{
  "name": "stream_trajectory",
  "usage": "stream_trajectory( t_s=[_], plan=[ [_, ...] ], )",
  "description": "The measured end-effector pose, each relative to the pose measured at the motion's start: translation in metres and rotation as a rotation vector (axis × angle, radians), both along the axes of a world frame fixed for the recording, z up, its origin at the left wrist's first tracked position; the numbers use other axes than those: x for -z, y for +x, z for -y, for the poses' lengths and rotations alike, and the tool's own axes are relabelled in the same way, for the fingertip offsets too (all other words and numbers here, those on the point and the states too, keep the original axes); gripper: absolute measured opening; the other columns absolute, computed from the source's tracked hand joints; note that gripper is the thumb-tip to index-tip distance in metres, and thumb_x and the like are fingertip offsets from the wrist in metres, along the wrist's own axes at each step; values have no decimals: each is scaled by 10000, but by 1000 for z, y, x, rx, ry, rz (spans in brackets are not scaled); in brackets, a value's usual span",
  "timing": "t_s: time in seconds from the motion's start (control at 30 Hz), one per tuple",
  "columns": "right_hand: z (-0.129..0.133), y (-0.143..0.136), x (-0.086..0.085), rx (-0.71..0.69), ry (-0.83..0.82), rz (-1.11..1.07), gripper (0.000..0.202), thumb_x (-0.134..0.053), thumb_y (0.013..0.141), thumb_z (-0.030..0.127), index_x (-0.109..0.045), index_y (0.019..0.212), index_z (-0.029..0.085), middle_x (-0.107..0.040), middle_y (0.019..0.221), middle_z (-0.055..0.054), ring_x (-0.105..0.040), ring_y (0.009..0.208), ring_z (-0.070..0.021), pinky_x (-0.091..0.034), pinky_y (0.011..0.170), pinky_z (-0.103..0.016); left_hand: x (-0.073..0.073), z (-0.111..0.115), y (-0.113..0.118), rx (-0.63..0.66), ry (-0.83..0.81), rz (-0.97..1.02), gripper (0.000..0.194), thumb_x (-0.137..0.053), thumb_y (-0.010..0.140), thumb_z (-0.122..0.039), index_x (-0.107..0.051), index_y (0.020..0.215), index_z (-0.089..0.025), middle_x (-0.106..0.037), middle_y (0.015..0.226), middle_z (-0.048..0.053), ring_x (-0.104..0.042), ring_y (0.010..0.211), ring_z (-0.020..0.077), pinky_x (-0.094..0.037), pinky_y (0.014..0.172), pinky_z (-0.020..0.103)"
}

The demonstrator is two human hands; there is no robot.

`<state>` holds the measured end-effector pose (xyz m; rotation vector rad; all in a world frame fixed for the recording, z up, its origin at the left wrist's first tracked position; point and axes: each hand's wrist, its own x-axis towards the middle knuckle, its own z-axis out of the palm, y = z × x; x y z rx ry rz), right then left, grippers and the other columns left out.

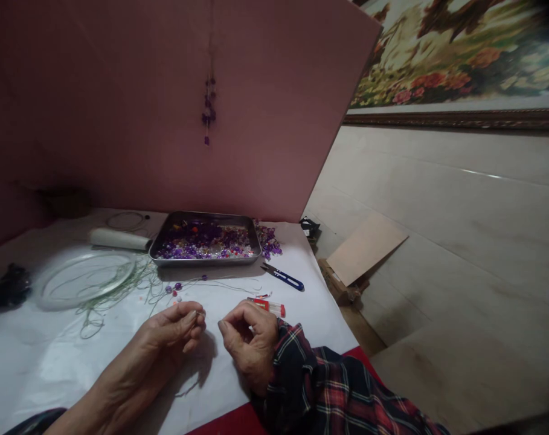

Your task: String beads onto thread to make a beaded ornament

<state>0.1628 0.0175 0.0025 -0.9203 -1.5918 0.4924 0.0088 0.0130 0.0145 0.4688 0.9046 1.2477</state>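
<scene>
- In the lower centre of the frame, the left hand (pixel 165 338) is above the white-covered desk (pixel 319 308); its thumb and fingers are closed on a tiny pale thing (pixel 202 313), too small to recognise.
- The right hand (pixel 252 341), in a plaid sleeve (pixel 319 374), is just beside it, to the right. Its fingers are curled towards the thumb; one cannot tell if they grip something.
- A small clear and red container (pixel 276 310) is partly hidden behind the right hand.
- The blue-handled snips (pixel 285 278) lie above it, near the lower right corner of a metal tray (pixel 206 262).
- This tray, in the centre, contains beads (pixel 206 241), many of them purple; more purple beads (pixel 269 240) lie at its right side.
- Loose beads (pixel 177 286) and green thread (pixel 142 281) lie between the tray and the left hand.
- A clear ring (pixel 43 290) lies at the left.
- In the upper centre, a beaded string (pixel 207 115) hangs before a pink panel (pixel 142 90).
</scene>
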Motion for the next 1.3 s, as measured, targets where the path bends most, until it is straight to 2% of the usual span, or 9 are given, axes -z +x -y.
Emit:
stream_trajectory(
  t_s=[0.37, 0.57, 0.7, 1.0, 1.3],
  plan=[
    [0, 1, -2, 1, -1, -5, 180, -589, 721, 144, -538, 551, 173, -479, 516, 40, -412, 459, -82, -291, 439, -211, -4, 2, -1, 17, -11, -43, 109, -733, 676, 7, -739, 701, -99, -664, 683, 64, -578, 523, 88, -502, 478, 156],
    [-2, -2, 1, -4, 15, -41, 190, -593, 713, 158, -528, 537, 182, -456, 500, 48, -401, 451, -84, -287, 439, -215, -6, 4, 2, -8, -4, -82, 60, -760, 681, -52, -737, 702, -103, -665, 661, 68, -568, 506, 88, -493, 475, 152],
    [-1, -1, 2, -8, 6, -34, 195, -593, 726, 170, -529, 543, 183, -465, 506, 47, -399, 451, -85, -288, 435, -214, -5, 4, 2, 8, 11, -80, 97, -811, 624, -81, -736, 684, -99, -668, 649, 63, -555, 494, 87, -475, 450, 155],
    [1, 0, -3, -4, 15, -16, 182, -579, 713, 144, -529, 541, 174, -469, 508, 40, -406, 454, -82, -290, 443, -215, -3, 0, -3, 6, 13, -67, 114, -781, 623, -22, -730, 678, -107, -659, 640, 55, -556, 503, 86, -488, 451, 156],
    [-1, -2, 1, 15, 24, -35, 182, -589, 702, 138, -528, 533, 171, -458, 495, 44, -396, 447, -79, -268, 439, -213, 1, 0, -2, 3, 34, -65, 100, -788, 626, -38, -729, 670, -106, -661, 637, 60, -546, 501, 89, -473, 437, 154]
  ],
)
